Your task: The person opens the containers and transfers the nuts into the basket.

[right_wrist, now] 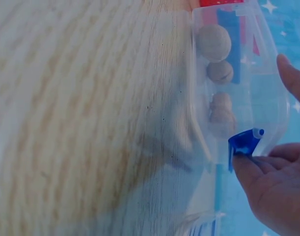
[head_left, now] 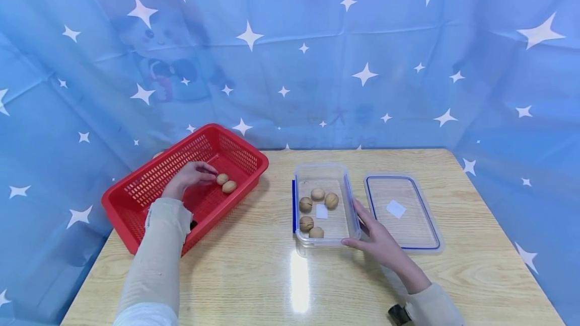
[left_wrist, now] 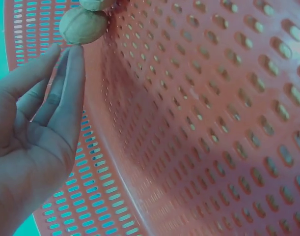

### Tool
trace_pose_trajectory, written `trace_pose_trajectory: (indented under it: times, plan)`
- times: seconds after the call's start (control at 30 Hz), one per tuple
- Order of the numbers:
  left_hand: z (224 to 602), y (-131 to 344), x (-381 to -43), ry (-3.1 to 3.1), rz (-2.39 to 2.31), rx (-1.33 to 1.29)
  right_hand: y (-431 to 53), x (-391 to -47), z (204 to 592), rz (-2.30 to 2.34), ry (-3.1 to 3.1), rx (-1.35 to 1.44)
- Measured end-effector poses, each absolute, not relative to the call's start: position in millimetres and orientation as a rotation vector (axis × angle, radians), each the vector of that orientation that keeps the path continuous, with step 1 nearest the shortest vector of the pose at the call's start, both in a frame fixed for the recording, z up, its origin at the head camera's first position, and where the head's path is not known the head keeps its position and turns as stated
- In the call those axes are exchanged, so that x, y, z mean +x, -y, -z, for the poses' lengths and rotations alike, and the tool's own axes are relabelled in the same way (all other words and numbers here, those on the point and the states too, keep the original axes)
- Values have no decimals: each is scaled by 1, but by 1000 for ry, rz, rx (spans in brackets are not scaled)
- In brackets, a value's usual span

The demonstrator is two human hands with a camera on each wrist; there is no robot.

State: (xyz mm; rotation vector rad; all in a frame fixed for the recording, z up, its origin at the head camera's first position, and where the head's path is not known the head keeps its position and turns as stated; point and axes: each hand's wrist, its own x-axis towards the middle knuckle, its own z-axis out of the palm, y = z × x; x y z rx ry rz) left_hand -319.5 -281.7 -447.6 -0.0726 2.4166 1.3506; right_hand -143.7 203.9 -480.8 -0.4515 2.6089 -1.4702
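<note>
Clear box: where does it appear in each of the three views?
Head: clear box, just right of centre, lower half.
Left wrist: not in it.
Right wrist: upper right, seen from the side.
Shared landmark: red basket, at left in the head view, across most of the left wrist view, and apparently the red edge at the top of the right wrist view.

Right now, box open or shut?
Open: the lid lies on the table, right of the box; walnuts inside sit uncovered.
</note>
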Motion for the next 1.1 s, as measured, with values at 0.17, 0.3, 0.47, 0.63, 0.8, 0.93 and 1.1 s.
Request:
trace_pose_trajectory:
  times: [0.17,0.3,0.47,0.63,0.8,0.93,1.1]
  plan:
    - [444,280,-323,-2429,-1397,-75,-203,-143,481,1472,-2606,-452]
    - [438,278,-324,-2453,-1396,-65,-203,-144,481,1470,-2610,-441]
    - [428,275,-325,-2429,-1455,-52,-203,-144,481,1467,-2610,-425]
    - [414,270,-326,-2464,-1462,-42,-203,-143,480,1466,-2608,-417]
    - [397,265,-324,-2525,-1434,-28,-203,-142,478,1465,-2611,-422]
    - [384,259,-322,-2505,-1481,-10,-203,-142,479,1463,-2615,-430]
    - [359,245,-315,-2453,-1558,71,-203,-143,480,1472,-2600,-422]
